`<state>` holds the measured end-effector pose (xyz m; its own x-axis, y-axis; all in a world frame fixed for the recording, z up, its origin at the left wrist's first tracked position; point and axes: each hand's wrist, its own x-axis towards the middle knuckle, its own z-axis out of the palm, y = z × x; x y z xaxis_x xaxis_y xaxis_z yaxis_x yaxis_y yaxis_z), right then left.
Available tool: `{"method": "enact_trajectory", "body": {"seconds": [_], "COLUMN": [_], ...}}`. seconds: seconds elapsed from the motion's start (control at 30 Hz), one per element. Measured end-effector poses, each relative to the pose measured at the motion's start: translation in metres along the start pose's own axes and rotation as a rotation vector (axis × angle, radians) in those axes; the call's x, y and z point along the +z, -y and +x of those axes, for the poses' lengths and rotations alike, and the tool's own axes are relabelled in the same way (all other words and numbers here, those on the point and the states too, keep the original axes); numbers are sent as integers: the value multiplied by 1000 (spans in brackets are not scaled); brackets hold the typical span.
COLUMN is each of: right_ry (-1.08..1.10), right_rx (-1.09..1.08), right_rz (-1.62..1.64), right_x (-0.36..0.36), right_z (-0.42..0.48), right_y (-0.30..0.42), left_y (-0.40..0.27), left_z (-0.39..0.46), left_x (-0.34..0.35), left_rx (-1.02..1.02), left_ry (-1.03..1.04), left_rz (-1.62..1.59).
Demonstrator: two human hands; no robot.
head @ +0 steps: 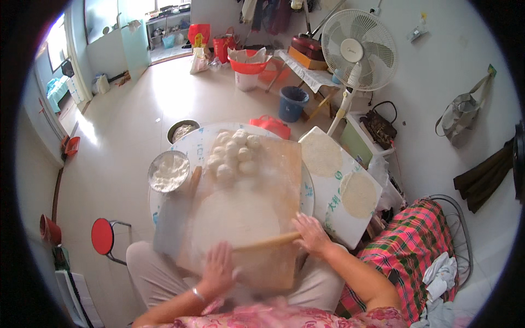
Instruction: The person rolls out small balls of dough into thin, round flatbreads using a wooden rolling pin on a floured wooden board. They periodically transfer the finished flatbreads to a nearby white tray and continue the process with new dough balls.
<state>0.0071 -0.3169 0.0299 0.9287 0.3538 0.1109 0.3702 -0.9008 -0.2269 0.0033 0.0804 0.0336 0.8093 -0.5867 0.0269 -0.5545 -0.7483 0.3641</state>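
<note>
A wide round sheet of dough (238, 219) lies on a floured wooden board (283, 172) before me. Across its near edge runs a wooden rolling pin (266, 242). My left hand (219, 262) is over the pin's left end, blurred, its fingers stretched forward. At the right end, my right hand (312, 235) grips the pin. Several floured dough balls (231, 149) are heaped at the board's far side. To the left stands a metal bowl of flour (169, 170). A second wooden stick (196, 178), partly hidden, lies at the board's left edge.
Two rolled dough rounds (322, 153) rest on a white foam board (324, 197) at the right. Beyond the round table (307, 188) is another bowl (182, 130). A standing fan (357, 51), a blue bin (293, 104), a red stool (102, 236) and a plaid-covered chair (406, 242) stand around.
</note>
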Motion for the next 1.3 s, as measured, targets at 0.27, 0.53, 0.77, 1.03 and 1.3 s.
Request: {"method": "enact_trajectory", "body": {"seconds": [0.27,0.53,0.77,1.03,1.3], "right_ry": [-132,-265,-120,153,224], "right_rx": [42,148,206,199,115], "right_rz": [-196,-55,62,-40,64], "right_x": [17,15,38,11,4], "right_z": [-44,17,-25,56,30], "right_y": [45,110,171,113,140], "left_y": [0,39,73,99,90], "left_z": [-62,63,11,90,-33], "left_x": [-2,-38,-18,-44,-38], "left_rx": [-19,-75,-73,-99,-91], "left_ry": [12,-189,-27,116,322], "left_rz": [-39,114,129,59,45]}}
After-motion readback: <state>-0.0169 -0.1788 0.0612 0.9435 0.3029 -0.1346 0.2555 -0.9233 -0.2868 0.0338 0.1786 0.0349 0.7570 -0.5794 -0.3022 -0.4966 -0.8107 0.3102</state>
